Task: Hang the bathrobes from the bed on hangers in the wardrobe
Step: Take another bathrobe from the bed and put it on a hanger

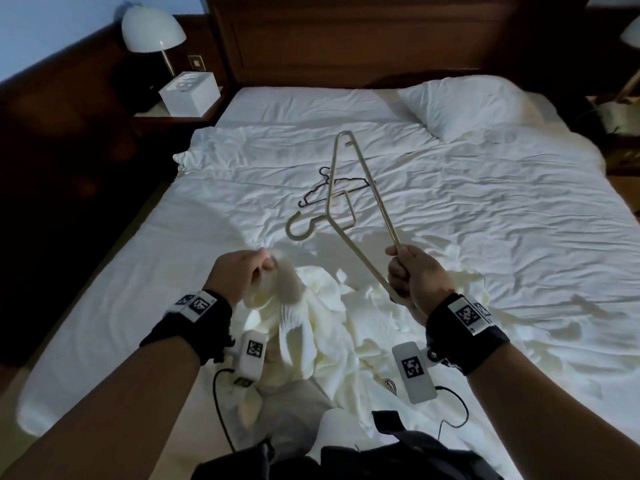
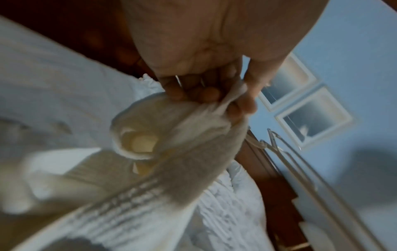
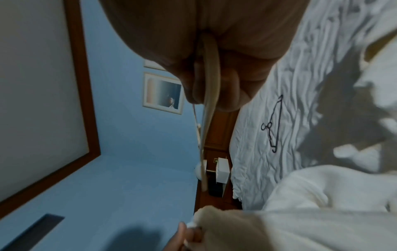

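A cream-white bathrobe [image 1: 318, 327] lies crumpled at the near end of the bed. My left hand [image 1: 242, 271] pinches a bunched edge of the bathrobe [image 2: 163, 139] and lifts it off the sheet. My right hand [image 1: 412, 271] grips one corner of a gold wire hanger [image 1: 349, 188], held up over the bed with its hook pointing left; in the right wrist view the hanger [image 3: 209, 95] runs out from between the curled fingers. A second, black hanger [image 1: 332, 188] lies flat on the sheet behind it, also seen as the black hanger [image 3: 273, 124].
The bed [image 1: 485, 209] has rumpled white sheets and a pillow [image 1: 460, 105] at the far right. A nightstand with a white box [image 1: 190, 93] and a lamp [image 1: 152, 29] stands at the left. A dark wooden headboard [image 1: 363, 36] closes the far side.
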Motion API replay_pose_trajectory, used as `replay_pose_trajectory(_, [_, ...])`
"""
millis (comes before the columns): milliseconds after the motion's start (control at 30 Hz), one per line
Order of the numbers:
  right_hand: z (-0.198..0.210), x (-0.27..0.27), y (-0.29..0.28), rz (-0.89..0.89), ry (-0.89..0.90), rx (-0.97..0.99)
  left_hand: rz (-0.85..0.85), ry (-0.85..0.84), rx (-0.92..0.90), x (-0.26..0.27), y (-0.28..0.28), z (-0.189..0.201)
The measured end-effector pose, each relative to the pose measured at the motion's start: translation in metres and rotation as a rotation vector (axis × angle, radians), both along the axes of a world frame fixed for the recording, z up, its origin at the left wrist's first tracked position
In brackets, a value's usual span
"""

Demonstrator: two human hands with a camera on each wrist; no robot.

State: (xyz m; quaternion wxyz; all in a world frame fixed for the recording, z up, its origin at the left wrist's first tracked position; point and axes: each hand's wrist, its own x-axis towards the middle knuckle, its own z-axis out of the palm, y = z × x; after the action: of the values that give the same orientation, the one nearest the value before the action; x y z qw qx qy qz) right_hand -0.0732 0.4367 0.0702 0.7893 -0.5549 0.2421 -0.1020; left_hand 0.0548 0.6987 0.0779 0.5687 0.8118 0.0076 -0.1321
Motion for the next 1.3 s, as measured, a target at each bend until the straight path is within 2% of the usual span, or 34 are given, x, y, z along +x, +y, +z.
replay_pose_trajectory(133, [0.003, -0.010, -0.002, 0.048, -0.003, 0.059, 0.018, 0.142, -0.162, 0.010, 0.004, -0.006])
replay_pose_trajectory(267, [0.005, -0.016, -0.003, 0.162, -0.112, -0.201, 0.022, 0.346, -0.339, 0.013, 0.008, -0.006])
replay_pose_trajectory(367, [0.005, -0.017, -0.013, 0.343, -0.157, -0.559, 0.058, 0.467, -0.464, 0.017, 0.011, -0.002])
replay_pose_trajectory(433, [0.002, -0.015, -0.032, 0.368, -0.032, -0.832, 0.080, 0.511, -0.494, 0.024, 0.028, -0.004])
replay_pose_trajectory(533, [-0.004, -0.017, -0.073, 0.290, 0.248, -1.297, 0.080, 0.542, -0.430, 0.034, 0.063, -0.014])
replay_pose_trajectory(600, [-0.010, -0.021, -0.100, 0.253, 0.333, -1.553, 0.051, 0.552, -0.389, 0.035, 0.079, -0.018])
replay_pose_trajectory(667, [-0.015, -0.026, -0.119, 0.244, 0.314, -1.736, 0.035, 0.521, -0.352, 0.032, 0.084, -0.018])
replay_pose_trajectory(733, [-0.017, -0.030, -0.121, 0.261, 0.204, -1.855, 0.014, 0.473, -0.313, 0.029, 0.080, -0.018])
replay_pose_trajectory(833, [-0.021, -0.030, -0.094, 0.275, -0.044, -1.898, -0.024, 0.402, -0.316, 0.021, 0.058, -0.020])
replay_pose_trajectory(933, [-0.035, -0.025, -0.056, 0.318, -0.159, -1.861, -0.056, 0.370, -0.316, 0.010, 0.027, -0.021])
replay_pose_trajectory(1033, [-0.045, -0.023, -0.026, 0.295, -0.195, -1.773, -0.070, 0.382, -0.247, 0.007, 0.009, -0.027])
replay_pose_trajectory(1133, [-0.053, -0.028, -0.003, 0.253, -0.220, -1.690, 0.051, 0.353, -0.240, 0.006, 0.003, -0.036])
replay_pose_trajectory(1300, [-0.073, -0.042, 0.014, 0.376, -0.208, -1.705, 0.207, 0.360, -0.325, 0.001, -0.011, -0.041])
